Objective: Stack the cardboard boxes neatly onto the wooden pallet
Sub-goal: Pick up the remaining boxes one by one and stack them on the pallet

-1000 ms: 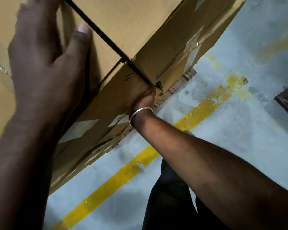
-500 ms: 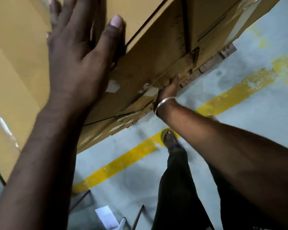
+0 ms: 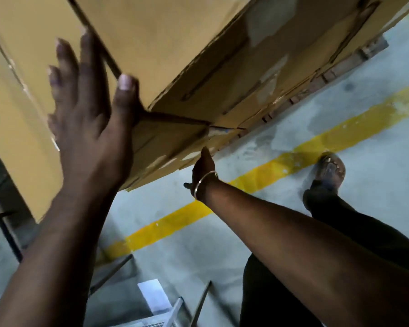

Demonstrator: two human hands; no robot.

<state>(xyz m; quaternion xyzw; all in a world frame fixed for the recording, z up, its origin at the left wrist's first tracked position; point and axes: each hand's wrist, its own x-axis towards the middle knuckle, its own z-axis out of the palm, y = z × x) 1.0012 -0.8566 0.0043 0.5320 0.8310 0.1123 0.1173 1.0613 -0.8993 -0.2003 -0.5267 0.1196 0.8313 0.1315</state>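
Boxes (image 3: 234, 74) fill the upper part of the view, stacked in a block that sits on the pallet (image 3: 373, 47), whose wooden edge shows only at the upper right, under the lowest tier. The top box (image 3: 151, 43) lies slightly askew on the tier below: a dark wedge of gap opens under its near corner.

The left hand (image 3: 87, 119) lies flat against the stack at that corner, fingers (image 3: 66, 67) straight and spread, thumb (image 3: 125, 90) pressed on the box's edge. It holds nothing; it pushes. The right hand (image 3: 202, 171), with a bangle (image 3: 204, 184) at the wrist, reaches low to the bottom edge of the stack. Its fingers are hidden by the hand and by blur, so I cannot tell whether they curl under the cardboard or only touch it.

The step in hand looks like squaring the boxes up. To do it well, I would keep the left palm broad and near the corner, so the force goes into the edge and not the thin wall, which dents easily. Push level, in short nudges, and watch the dark gap close. The lower hand should steady the bottom tier so it does not slide along with the top one. Worn flaps and old tape on the lower boxes suggest soft corners, so go gently there. One foot (image 3: 331, 168) stands on the yellow line (image 3: 246, 175) on the floor (image 3: 364, 128); a wide stance helps against the push.
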